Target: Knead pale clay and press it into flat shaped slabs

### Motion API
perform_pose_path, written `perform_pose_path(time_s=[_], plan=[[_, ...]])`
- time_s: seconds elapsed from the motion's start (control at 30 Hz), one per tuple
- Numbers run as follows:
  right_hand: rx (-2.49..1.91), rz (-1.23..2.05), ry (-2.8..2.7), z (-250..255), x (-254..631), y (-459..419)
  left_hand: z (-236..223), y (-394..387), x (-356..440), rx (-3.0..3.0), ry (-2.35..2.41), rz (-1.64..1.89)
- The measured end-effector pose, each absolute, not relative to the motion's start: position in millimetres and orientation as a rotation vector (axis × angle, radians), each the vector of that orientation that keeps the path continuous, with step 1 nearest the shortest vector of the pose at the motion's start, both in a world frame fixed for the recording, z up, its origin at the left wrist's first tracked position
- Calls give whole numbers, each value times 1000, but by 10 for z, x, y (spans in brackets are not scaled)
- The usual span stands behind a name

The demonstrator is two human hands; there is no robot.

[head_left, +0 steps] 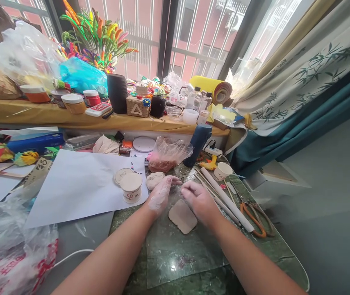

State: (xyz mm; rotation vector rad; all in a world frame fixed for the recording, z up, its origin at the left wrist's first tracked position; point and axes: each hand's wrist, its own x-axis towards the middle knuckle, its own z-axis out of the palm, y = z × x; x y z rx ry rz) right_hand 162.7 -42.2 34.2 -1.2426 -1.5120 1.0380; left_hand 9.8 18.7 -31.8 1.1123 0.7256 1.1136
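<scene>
My left hand (162, 194), dusted with white powder, has its fingers stretched out towards the right, beside a pale lump of clay (154, 179). My right hand (200, 202) is curled with its fingertips pressed together, close to the left fingertips; whatever it may pinch is too small to make out. Below and between them, a flat clay slab (182, 218) with rounded corners lies on a clear plastic sheet (175, 266). To the left, a small paper cup (131, 195) topped with clay stands on white paper (79, 184), next to a patterned clay disc (122, 175).
Right of my hands lie a white rolling pin (227, 198), thin sticks, orange-handled scissors (255, 223) and another paper cup (222, 170). Behind stand a dark blue bottle (197, 144), a yellow glue gun (210, 162) and a plastic bag (170, 153). Jars and crafts crowd the sill (92, 122).
</scene>
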Motion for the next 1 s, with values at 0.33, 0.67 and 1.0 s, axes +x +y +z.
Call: perform_pose_path(time_s=[0.33,0.67,1.0], plan=[[-1463,495,-2489,127,1646,-885,-211,120,25,1508,831,1041],[-1329,450,-2542,78,1737,-891,22,37,51,2055,1096,693],[-1105,497,-2633,137,2046,-1075,37,30,69,2171,1152,633]])
